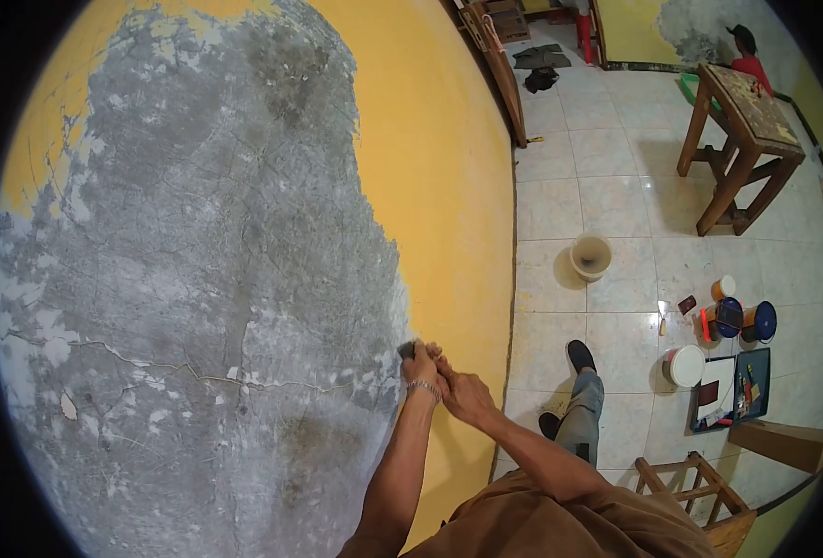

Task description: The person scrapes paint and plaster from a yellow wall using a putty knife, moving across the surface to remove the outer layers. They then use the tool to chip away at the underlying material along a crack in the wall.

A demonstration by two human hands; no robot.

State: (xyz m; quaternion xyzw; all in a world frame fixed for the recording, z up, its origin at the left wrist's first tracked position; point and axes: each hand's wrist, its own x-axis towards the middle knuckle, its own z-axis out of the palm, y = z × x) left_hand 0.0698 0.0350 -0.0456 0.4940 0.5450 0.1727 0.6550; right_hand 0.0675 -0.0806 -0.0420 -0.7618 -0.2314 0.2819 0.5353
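A small dark scraper blade (406,351) touches the wall at the border between bare grey plaster (272,214) and yellow paint (430,186). My left hand (421,368), with a bracelet at the wrist, is closed around the scraper just behind the blade. Pressed up against it, my right hand (465,396) is also closed, apparently on the handle, which the fingers hide. Along the patch the paint edge is ragged, and a long crack (188,370) runs across the lower plaster.
On the tiled floor to my right stand a beige bucket (591,258), a white tub (685,365), blue-lidded buckets (759,322) and an open tool case (752,383). A wooden table (746,107) and a wooden stool (695,493) stand farther right. Another person (748,63) is at the far wall.
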